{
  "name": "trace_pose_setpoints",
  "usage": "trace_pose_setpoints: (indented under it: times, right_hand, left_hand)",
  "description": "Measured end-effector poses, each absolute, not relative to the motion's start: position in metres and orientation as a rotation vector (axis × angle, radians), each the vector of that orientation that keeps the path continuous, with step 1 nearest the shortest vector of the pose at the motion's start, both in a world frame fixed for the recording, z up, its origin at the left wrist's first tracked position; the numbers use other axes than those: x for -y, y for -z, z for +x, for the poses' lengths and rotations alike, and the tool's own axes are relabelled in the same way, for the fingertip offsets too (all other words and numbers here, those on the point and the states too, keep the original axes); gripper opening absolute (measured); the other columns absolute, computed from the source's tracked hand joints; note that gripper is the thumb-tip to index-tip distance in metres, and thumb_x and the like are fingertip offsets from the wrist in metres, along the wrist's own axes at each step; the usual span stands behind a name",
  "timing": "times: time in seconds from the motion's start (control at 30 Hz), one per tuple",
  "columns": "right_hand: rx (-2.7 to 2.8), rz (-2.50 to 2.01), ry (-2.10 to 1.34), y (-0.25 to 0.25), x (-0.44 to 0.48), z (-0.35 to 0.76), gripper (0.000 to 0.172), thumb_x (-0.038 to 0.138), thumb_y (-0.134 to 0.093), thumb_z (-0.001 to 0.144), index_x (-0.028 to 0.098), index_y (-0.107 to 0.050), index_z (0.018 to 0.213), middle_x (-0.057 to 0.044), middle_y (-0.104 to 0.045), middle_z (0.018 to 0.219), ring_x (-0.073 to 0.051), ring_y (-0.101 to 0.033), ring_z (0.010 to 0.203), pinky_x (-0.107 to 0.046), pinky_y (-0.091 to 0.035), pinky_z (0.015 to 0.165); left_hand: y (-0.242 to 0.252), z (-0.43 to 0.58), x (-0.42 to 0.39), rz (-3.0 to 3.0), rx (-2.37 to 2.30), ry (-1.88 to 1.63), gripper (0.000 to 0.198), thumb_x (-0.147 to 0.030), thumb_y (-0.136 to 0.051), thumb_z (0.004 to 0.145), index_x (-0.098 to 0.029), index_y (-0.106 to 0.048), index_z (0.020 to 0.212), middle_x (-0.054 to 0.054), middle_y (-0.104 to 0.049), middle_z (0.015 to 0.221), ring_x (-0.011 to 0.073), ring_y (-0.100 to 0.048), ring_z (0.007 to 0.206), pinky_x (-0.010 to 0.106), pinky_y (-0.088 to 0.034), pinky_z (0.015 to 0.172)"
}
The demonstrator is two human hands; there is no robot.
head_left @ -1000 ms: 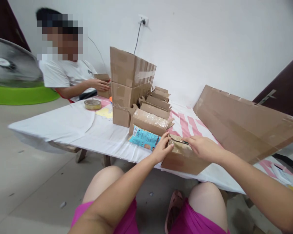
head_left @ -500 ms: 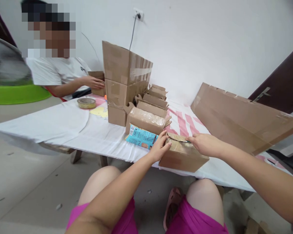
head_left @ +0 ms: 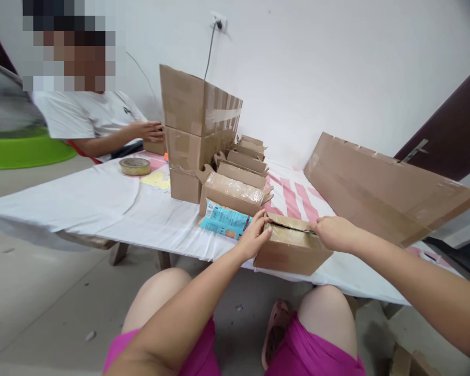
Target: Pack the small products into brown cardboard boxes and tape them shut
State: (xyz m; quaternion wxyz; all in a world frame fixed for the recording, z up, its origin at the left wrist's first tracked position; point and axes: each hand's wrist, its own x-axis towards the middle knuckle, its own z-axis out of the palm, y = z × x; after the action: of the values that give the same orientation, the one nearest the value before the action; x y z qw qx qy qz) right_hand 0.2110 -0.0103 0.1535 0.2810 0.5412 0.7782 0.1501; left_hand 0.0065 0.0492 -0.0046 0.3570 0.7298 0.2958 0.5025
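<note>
A small cardboard box (head_left: 292, 257) stands at the near edge of the table, with shiny clear tape over its top and a narrow gap running along the seam. My left hand (head_left: 254, 237) grips its left end, thumb toward the front and fingers over the top edge. At the seam's right end, my right hand (head_left: 332, 233) is closed; whatever lies in its fingers is hidden. Left of my left hand, a blue printed packet (head_left: 225, 220) leans by an open-flapped cardboard box (head_left: 233, 193) with tape on its flap.
Stacked taped boxes (head_left: 184, 104) rise behind a row of open ones. A tape roll (head_left: 135, 166) lies on the white cloth (head_left: 82, 203). Across the table, a co-worker's hand (head_left: 151, 130) touches another box. A large cardboard sheet (head_left: 376, 183) leans at right.
My right hand has slid right along the box's top seam to its right end, and more of the gap shows. My left hand stays on the box.
</note>
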Motion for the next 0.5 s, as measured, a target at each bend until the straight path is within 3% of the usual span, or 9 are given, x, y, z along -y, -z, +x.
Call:
trace_pose_setpoints:
  times: [0.17, 0.27, 0.37, 0.5]
  right_hand:
    - [-2.104, 1.579, -0.281, -0.152, 0.016, 0.250, 0.042, 0.018, -0.038, 0.086, 0.023, -0.059, 0.122, -0.011, -0.067, 0.089, -0.022, -0.065, 0.081, -0.029, -0.044, 0.065]
    - [-2.230, 1.688, -0.083, -0.149, 0.021, 0.284, 0.044, 0.024, -0.038, 0.088, 0.026, -0.053, 0.129, -0.009, -0.067, 0.107, -0.022, -0.063, 0.095, -0.031, -0.047, 0.076]
    - [-2.339, 1.848, 0.045, -0.135, 0.024, 0.324, 0.043, 0.024, -0.037, 0.088, 0.022, -0.053, 0.128, -0.008, -0.061, 0.125, -0.022, -0.057, 0.111, -0.033, -0.044, 0.091]
    - [-2.185, 2.143, 0.008, -0.091, 0.028, 0.365, 0.041, 0.020, -0.036, 0.087, 0.013, -0.056, 0.123, -0.013, -0.059, 0.127, -0.024, -0.055, 0.116, -0.034, -0.041, 0.097]
  left_hand:
    - [0.004, 0.006, -0.050, 1.876, -0.748, -1.308, 0.031, -0.034, -0.048, 0.085, -0.019, -0.055, 0.111, 0.014, -0.038, 0.143, 0.0255, -0.031, 0.138, 0.045, -0.027, 0.112]
    - [0.004, 0.007, -0.050, 1.855, -0.743, -1.321, 0.032, -0.035, -0.048, 0.085, -0.018, -0.055, 0.111, 0.014, -0.038, 0.143, 0.0251, -0.030, 0.138, 0.044, -0.026, 0.113]
    - [0.005, 0.009, -0.051, 1.855, -0.737, -1.342, 0.033, -0.036, -0.047, 0.086, -0.018, -0.055, 0.112, 0.014, -0.039, 0.142, 0.0247, -0.029, 0.139, 0.044, -0.024, 0.114]
    - [0.006, 0.010, -0.051, 1.868, -0.733, -1.357, 0.032, -0.036, -0.045, 0.086, -0.018, -0.056, 0.111, 0.014, -0.041, 0.140, 0.0242, -0.029, 0.138, 0.044, -0.025, 0.113]
